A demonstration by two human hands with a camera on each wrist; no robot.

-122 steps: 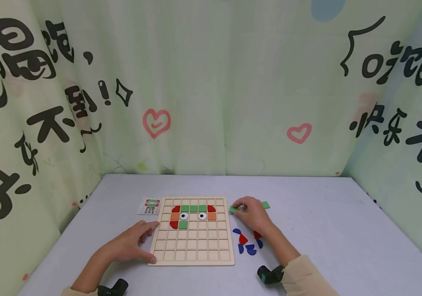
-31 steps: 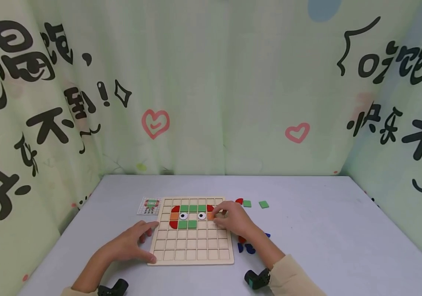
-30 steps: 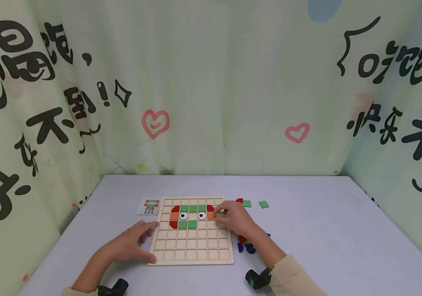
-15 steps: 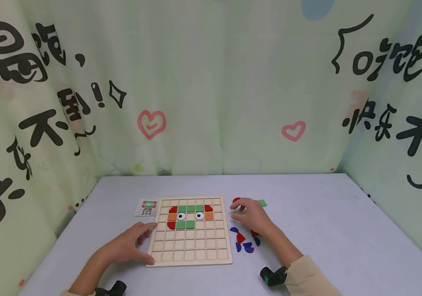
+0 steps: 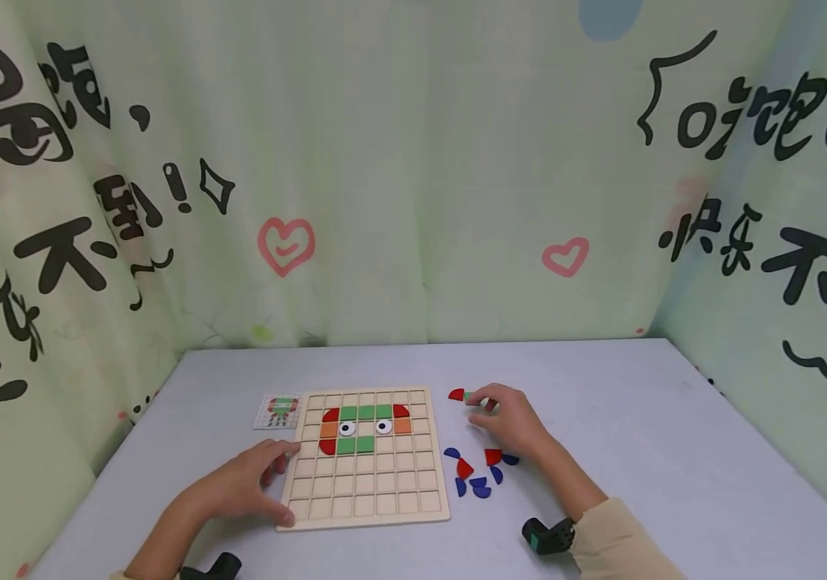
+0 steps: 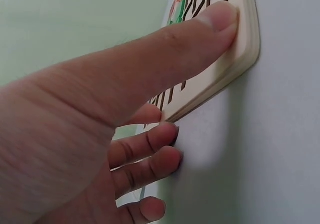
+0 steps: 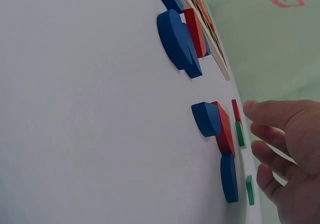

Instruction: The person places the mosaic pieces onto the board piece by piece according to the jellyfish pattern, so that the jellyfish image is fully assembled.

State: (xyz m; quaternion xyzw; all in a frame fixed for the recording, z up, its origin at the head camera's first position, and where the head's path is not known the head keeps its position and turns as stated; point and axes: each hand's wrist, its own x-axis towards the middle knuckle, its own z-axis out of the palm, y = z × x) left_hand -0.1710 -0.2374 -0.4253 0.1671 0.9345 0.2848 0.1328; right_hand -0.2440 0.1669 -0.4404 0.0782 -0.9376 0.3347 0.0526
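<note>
A wooden grid board (image 5: 366, 487) lies on the table with a partial face in it: green squares (image 5: 365, 444), red rounded corner pieces (image 5: 327, 446), orange squares (image 5: 402, 425) and two eye pieces (image 5: 347, 428). My left hand (image 5: 245, 482) lies along its left side; the thumb (image 6: 220, 21) presses the near left corner and the other fingers are spread. Right of the board, my right hand (image 5: 511, 419) hovers by a loose green square (image 5: 467, 396) and a red quarter piece (image 5: 455, 394). Its fingers are bent loosely with nothing seen between them. A second green square (image 7: 250, 190) is hidden from the head view.
Several blue rounded pieces (image 5: 482, 491) and red pieces (image 5: 464, 469) lie right of the board. A small pattern card (image 5: 277, 411) with a robot-like figure lies by the board's far left corner. A printed curtain (image 5: 421, 201) hangs behind the table.
A second green square joined the lower row before one second ago. Since then my right hand has moved off the board's right side to the loose green pieces. The left hand stays put.
</note>
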